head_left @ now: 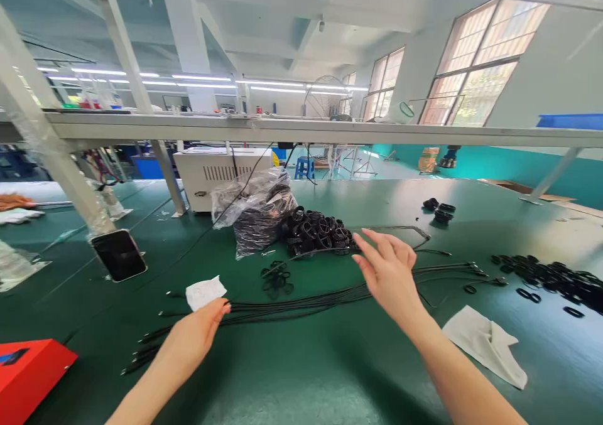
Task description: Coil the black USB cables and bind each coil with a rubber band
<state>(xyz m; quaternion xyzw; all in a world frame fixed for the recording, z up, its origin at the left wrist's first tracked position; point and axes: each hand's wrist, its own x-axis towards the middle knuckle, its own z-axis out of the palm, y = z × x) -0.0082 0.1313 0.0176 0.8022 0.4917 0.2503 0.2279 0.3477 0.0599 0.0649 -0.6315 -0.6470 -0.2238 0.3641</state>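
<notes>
My left hand (200, 329) is closed, its thumb and fingertips pinched on a black cable at the left part of a bundle of black cables (292, 306). The bundle lies lengthwise on the green table, with connector ends at both sides. My right hand (389, 274) hovers over the bundle's right part, with its fingers apart. A blurred thin cable (313, 252) runs up to its fingertips; whether they touch it I cannot tell. A small cluster of black loops (277, 279) lies between the hands. By my left fingers is a white paper (206, 293).
Behind are a heap of black rings (318, 230) and a plastic bag (264, 215). Several black rings (556, 280) and a white cloth (487, 343) lie right. A phone (119, 255) leans on a post; a red box (35, 375) stands left. Another person's hand (14, 202) shows far left.
</notes>
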